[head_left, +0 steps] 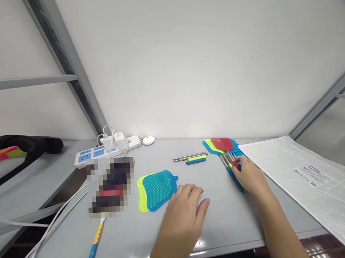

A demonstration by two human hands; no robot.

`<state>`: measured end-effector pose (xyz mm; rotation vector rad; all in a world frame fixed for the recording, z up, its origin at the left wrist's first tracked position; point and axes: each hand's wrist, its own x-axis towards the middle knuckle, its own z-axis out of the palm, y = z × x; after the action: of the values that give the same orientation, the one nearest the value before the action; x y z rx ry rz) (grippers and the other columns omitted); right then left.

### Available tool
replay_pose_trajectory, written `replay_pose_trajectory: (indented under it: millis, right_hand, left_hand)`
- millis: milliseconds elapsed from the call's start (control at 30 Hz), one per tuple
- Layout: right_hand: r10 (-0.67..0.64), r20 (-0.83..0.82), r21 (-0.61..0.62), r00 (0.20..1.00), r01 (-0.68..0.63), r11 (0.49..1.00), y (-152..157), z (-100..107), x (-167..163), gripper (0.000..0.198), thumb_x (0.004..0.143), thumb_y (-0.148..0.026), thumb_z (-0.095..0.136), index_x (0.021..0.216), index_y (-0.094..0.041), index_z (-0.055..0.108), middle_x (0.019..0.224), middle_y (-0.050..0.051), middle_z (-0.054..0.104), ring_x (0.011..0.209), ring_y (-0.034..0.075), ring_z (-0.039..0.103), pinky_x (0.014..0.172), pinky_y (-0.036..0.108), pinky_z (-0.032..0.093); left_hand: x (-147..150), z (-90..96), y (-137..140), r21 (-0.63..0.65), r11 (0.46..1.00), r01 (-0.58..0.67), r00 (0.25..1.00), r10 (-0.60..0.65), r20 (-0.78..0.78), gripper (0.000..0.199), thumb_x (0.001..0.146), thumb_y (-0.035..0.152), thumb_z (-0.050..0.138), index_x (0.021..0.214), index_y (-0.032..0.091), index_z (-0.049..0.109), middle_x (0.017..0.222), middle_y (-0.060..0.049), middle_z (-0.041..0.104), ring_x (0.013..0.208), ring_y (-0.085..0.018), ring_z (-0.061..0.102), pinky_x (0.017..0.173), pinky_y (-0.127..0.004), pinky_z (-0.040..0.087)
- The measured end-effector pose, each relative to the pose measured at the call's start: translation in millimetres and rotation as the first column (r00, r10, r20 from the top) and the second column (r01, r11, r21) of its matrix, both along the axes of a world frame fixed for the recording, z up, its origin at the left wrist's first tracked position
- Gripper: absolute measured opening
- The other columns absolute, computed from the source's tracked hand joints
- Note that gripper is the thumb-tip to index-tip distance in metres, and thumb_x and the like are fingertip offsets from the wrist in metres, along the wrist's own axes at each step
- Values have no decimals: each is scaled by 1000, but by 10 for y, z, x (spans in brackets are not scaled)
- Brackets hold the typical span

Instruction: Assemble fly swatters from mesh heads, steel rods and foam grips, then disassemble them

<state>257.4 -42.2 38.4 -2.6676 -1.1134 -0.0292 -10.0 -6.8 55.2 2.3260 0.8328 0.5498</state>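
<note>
At the person's one o'clock, the right hand (247,175) curls over stacked swatters (224,144) — whether gripping, I can't tell; a slack hold could scatter them. The left hand (185,209), empty, sits beside the eleven-o'clock blue swatter head (160,189).

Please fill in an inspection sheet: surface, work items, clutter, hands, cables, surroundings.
Surface: grey tabletop.
Work items: bundled fly swatters, right; loose blue head overlapping yellow head; metal rods, yellow sleeve, blue sleeve behind.
Clutter: white package, right; pixelated item, left; white oval device, back; black strapped item, far left.
Hands: left hand open beside the blue head, contact unclear; right hand at the bundle's handles, grip unclear.
Cables: chargers in power strip; yellow-and-blue wrapped cable reaches the pixelated item; white cables at left.
Surroundings: white wall, grey metal frame; other people: nothing seen.
</note>
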Motion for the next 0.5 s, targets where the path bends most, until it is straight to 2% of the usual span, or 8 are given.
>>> replay_pose_trajectory:
  millis: [167, 300, 400, 500]
  right_hand:
    - [15, 19, -47, 1000, -14, 999, -5, 41, -1, 31, 94, -38, 35, 110, -21, 57, 108, 12, 62, 98, 28, 60, 80, 42, 38]
    - [22, -5, -68, 1000, -22, 997, -36, 61, -21, 31, 94, -40, 35, 105, -22, 57, 95, 8, 67, 89, 27, 63, 78, 41, 37]
    - [20, -21, -66, 1000, -22, 998, -77, 70, -60, 31, 94, -39, 34, 108, -23, 56, 84, 5, 68, 80, 24, 64, 78, 41, 36]
    - [21, -21, -60, 1000, -23, 998, -115, 68, -96, 32, 95, -36, 33, 113, -23, 56, 81, 3, 69, 80, 24, 65, 80, 40, 36]
  left_hand:
    - [-36, -7, 17, -31, 999, -9, 1000, 9, 14, 25, 99, 35, 40, 112, 26, 60, 114, -3, 62, 107, -23, 53, 92, -37, 41]
    - [-49, -16, 31, -56, 998, -14, 1000, 14, 9, 24, 99, 34, 41, 111, 26, 60, 113, -2, 61, 106, -22, 53, 92, -37, 40]
    - [-47, -25, 32, -70, 997, -8, 1000, 9, 14, 23, 99, 34, 41, 111, 26, 59, 112, -1, 61, 107, -22, 52, 93, -38, 39]
    - [-45, -34, 27, -84, 996, 5, 1000, -3, 24, 23, 99, 34, 40, 111, 27, 59, 113, -1, 60, 107, -21, 52, 93, -37, 39]
